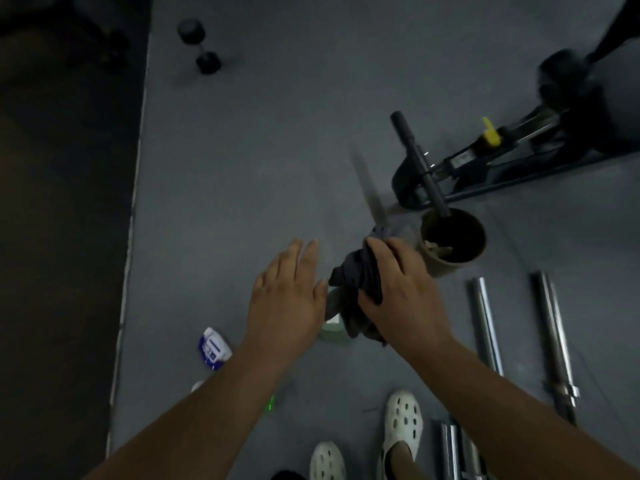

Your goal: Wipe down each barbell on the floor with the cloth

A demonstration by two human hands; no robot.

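Grey floor (242, 150), cloth (356, 268) around blurred barbell (369, 192)

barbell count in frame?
4. One blurred barbell runs through the cloth gripped by the right hand. Two chrome bars lie side by side to its right. A fourth chrome end shows at the bottom edge. Others may be hidden.

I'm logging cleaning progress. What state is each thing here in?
Cloth: bunched round a bar, gripped by the right hand.
Left hand: open, fingers straight, beside the cloth.
Wrapped bar: motion-blurred, running through the cloth.
Bars on the right: lying flat, untouched.
Bucket: upright, open-topped, something inside.
Dumbbell: lying on the floor, untouched.
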